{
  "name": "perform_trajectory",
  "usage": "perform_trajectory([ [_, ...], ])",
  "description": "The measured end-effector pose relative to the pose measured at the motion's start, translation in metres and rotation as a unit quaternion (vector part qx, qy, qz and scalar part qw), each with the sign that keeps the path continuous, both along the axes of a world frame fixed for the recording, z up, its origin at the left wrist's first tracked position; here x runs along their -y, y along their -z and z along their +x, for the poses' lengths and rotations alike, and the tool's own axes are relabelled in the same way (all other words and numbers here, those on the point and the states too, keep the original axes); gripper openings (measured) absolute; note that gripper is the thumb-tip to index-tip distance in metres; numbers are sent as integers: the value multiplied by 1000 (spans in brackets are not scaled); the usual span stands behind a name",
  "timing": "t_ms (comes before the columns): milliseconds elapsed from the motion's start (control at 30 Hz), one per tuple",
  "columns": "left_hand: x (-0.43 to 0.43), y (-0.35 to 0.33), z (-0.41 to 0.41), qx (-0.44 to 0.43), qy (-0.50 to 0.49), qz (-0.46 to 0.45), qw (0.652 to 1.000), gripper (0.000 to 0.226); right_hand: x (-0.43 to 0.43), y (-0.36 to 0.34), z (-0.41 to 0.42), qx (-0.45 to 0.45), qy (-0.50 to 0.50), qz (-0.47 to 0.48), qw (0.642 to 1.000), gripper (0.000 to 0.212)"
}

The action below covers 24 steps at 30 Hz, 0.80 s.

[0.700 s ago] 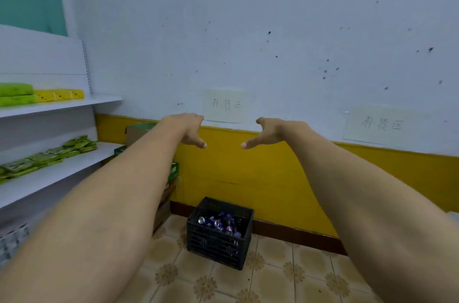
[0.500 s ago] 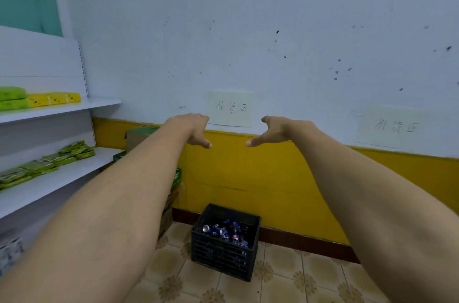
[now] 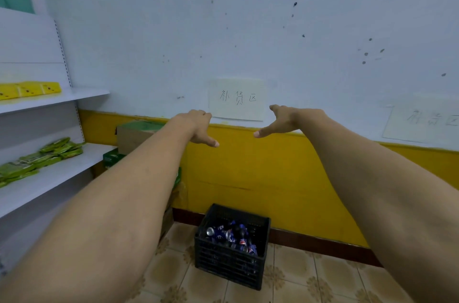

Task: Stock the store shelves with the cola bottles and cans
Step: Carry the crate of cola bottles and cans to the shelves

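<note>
A black plastic crate [image 3: 231, 265] stands on the tiled floor against the yellow wall base. Blue cola cans and bottles [image 3: 232, 237] lie jumbled inside it. Both my arms stretch straight out in front of me, well above the crate. My left hand [image 3: 198, 126] is empty, its fingers relaxed and its thumb pointing inward. My right hand [image 3: 278, 121] mirrors it, also empty, thumb toward the left hand. White store shelves [image 3: 57, 173] stand on the left.
The shelves carry green packets [image 3: 37, 158] on the lower board and yellow packs [image 3: 29, 89] on the upper one. Cardboard boxes [image 3: 134, 136] are stacked in the corner beside the shelves. Two paper signs [image 3: 236, 99] hang on the wall.
The view has shifted left and closer, so the crate sits more to the right. Both hands stay outstretched and empty.
</note>
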State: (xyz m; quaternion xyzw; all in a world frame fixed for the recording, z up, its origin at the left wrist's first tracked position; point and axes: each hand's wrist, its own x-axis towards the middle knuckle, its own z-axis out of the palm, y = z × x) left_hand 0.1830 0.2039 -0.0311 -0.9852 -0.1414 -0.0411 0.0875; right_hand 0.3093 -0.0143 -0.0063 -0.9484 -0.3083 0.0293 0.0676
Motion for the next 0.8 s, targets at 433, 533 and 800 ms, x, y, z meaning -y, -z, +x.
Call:
perform_trajectory([
  [433,-116,9,202,-18,-18,-16,1000,95,-98,0,205,1,15,14,1000,118],
  [533,-131,9,239,-19,-14,-21,1000,95,-116,3,236,-1,12,9,1000,118],
  [800,-175,21,327,-22,5,-42,999,95,-157,29,312,-5,29,-18,999,119],
])
